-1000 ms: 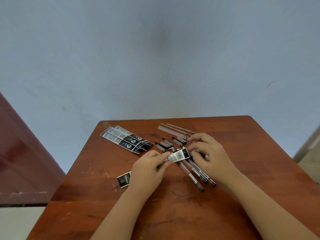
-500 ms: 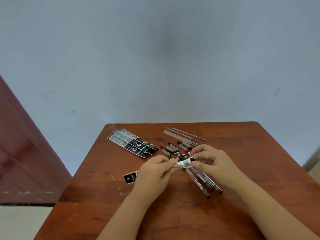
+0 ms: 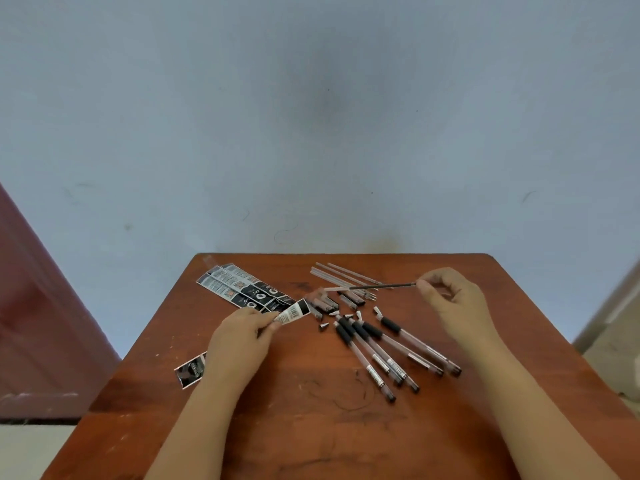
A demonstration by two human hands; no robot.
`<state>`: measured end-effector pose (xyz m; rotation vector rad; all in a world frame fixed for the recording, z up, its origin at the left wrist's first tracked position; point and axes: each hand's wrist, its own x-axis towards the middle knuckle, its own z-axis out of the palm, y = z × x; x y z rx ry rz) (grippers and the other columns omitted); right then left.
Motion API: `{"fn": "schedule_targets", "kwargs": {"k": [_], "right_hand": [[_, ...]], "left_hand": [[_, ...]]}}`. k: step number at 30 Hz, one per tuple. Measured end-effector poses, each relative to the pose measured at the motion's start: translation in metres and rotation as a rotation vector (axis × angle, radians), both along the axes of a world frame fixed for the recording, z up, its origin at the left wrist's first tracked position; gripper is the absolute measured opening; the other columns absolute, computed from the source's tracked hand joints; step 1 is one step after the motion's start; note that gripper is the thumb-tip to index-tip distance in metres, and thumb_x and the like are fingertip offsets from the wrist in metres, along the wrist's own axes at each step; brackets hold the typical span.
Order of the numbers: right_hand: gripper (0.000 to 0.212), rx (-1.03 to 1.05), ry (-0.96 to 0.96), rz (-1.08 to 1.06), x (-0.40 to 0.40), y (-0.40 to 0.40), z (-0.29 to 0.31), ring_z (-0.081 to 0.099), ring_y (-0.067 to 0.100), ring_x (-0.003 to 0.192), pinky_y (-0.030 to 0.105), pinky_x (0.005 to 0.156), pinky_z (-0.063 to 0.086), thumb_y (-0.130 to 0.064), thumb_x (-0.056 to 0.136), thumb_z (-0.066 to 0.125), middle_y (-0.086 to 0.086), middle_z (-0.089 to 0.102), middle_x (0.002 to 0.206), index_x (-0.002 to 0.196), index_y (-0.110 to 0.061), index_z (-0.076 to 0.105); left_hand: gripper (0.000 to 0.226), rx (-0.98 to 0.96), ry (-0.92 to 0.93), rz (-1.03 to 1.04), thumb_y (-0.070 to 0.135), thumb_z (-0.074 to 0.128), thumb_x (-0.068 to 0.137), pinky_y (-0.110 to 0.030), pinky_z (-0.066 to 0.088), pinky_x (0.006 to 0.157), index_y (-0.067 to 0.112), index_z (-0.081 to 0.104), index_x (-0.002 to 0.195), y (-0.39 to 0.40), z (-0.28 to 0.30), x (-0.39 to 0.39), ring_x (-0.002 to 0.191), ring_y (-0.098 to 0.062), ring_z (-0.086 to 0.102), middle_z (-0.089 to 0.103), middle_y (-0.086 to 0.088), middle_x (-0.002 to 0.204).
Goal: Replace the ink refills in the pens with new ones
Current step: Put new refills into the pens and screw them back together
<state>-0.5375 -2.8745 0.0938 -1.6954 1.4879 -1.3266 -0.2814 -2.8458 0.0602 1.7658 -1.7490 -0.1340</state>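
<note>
My right hand (image 3: 453, 299) pinches the end of a thin dark ink refill (image 3: 377, 287) and holds it level above the table's far side. My left hand (image 3: 239, 341) grips an opened refill wrapper (image 3: 292, 311), black and white with a barcode. Several clear pen barrels (image 3: 388, 355) with black grips lie side by side in the middle of the wooden table (image 3: 311, 427). Small pen tips and caps (image 3: 332, 311) are scattered just beyond them. Several clear used refills (image 3: 341, 277) lie near the far edge.
Sealed refill packets (image 3: 239, 287) lie in a fan at the far left of the table. A torn black wrapper piece (image 3: 190, 370) rests beside my left wrist. A blue-grey wall stands behind the table, and a dark red panel is at the left.
My hands have drawn apart: the right pulled the refill out of the wrapper and moved right and away, while the left kept the wrapper and shifted left. The camera tilted.
</note>
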Motion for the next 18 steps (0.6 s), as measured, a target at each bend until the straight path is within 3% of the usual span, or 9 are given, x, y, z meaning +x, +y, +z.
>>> {"fn": "schedule_targets", "kwargs": {"k": [5, 9, 18], "right_hand": [[0.023, -0.004, -0.047, -0.003, 0.006, 0.000, -0.008, 0.052, 0.010, 0.077, 0.024, 0.068, 0.039, -0.012, 0.086, 0.055, -0.008, 0.057, 0.078, 0.069, -0.028, 0.054], [0.023, 0.001, -0.053, 0.055, 0.014, 0.003, -0.009, 0.051, 0.006, 0.073, 0.016, 0.065, 0.038, -0.010, 0.085, 0.055, -0.006, 0.057, 0.075, 0.068, -0.025, 0.055], [0.023, 0.039, -0.052, 0.199, 0.027, 0.015, -0.009, 0.052, 0.005, 0.073, 0.015, 0.064, 0.039, -0.009, 0.084, 0.057, -0.005, 0.058, 0.076, 0.066, -0.023, 0.057]], "left_hand": [[0.027, 0.089, -0.075, 0.054, 0.029, 0.051, 0.091, -0.020, 0.037, 0.073, 0.020, 0.062, 0.114, -0.001, -0.001, 0.001, 0.088, -0.013, 0.051, 0.054, 0.004, 0.088], [0.028, 0.152, -0.138, 0.084, 0.030, 0.048, 0.092, -0.025, 0.041, 0.079, 0.021, 0.061, 0.115, 0.003, 0.007, -0.005, 0.101, -0.016, 0.054, 0.062, -0.001, 0.105], [0.028, 0.239, -0.319, 0.283, 0.036, 0.043, 0.093, -0.027, 0.042, 0.078, 0.028, 0.060, 0.113, 0.048, 0.001, 0.026, 0.100, -0.017, 0.054, 0.060, 0.002, 0.104]]}}
